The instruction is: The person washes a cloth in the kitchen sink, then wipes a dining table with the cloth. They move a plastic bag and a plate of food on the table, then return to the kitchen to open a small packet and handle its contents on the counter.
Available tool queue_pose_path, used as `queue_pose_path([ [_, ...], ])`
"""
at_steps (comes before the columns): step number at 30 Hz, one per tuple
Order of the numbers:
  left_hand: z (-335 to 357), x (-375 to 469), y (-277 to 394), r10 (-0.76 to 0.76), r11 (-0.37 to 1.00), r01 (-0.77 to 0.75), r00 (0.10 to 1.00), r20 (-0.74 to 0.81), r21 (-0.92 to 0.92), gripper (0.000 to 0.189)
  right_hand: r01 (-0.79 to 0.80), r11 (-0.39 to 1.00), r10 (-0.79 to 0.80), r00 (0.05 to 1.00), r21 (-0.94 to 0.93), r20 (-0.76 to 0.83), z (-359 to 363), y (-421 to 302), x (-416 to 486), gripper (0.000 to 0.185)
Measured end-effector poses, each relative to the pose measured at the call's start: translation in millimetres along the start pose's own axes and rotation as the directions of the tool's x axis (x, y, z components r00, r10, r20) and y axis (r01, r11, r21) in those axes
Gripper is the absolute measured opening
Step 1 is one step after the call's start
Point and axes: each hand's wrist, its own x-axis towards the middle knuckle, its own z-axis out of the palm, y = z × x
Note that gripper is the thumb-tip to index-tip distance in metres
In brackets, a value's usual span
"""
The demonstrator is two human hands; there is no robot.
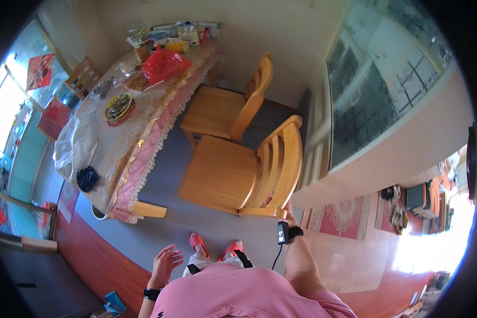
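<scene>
My right hand [289,214] grips the top corner of the backrest of the nearer wooden chair [224,175]; some fingers are hidden behind the slats. A black device with a cable is strapped at the right wrist. My left hand [167,262] is raised at the lower left with fingers apart, holding nothing. Behind the nearer chair stands a second wooden chair [216,109], its seat close to the first one's. To the left of both chairs is a long table [115,159] under a clear cover and a pink, lace-edged cloth.
On the table are a red plastic bag [165,65], a patterned plate [118,106], a white plastic bag [77,143] and a dark blue cloth bundle [88,179]. A windowed partition [365,175] stands right of the chairs. Patterned rugs [340,216] lie beyond it. A table leg [151,209] juts out at the near end.
</scene>
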Motion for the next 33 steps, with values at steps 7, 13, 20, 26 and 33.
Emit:
queue_pose_path([
  [7, -49, -10, -4, 0.012, 0.997, -0.016, 0.999, -0.047, -0.073, 0.03, 0.037, 0.992, -0.048, 0.995, -0.119, -0.093, -24, 23, -41, 0.034],
  [13, -103, -4, 14, 0.025, 0.997, -0.022, 0.999, 0.041, -0.07, 0.03, 0.0, 0.977, -0.034, 0.987, -0.212, -0.157, 3, 73, -66, 0.032],
  [20, -197, 9, 45, 0.028, 0.999, -0.03, 0.998, 0.054, 0.027, 0.029, -0.002, 0.962, -0.079, 0.956, -0.274, -0.282, 16, 141, -130, 0.03],
  [26, -244, -14, 51, 0.119, 0.993, -0.119, 0.992, -0.037, 0.005, 0.029, 0.05, 0.947, -0.169, 0.917, -0.316, -0.361, -3, 164, -208, 0.029],
  [33, -235, -60, 13, 0.111, 0.989, -0.113, 0.994, 0.021, 0.101, 0.03, 0.108, 0.941, -0.251, 0.858, -0.32, -0.448, -70, 195, -308, 0.027],
])
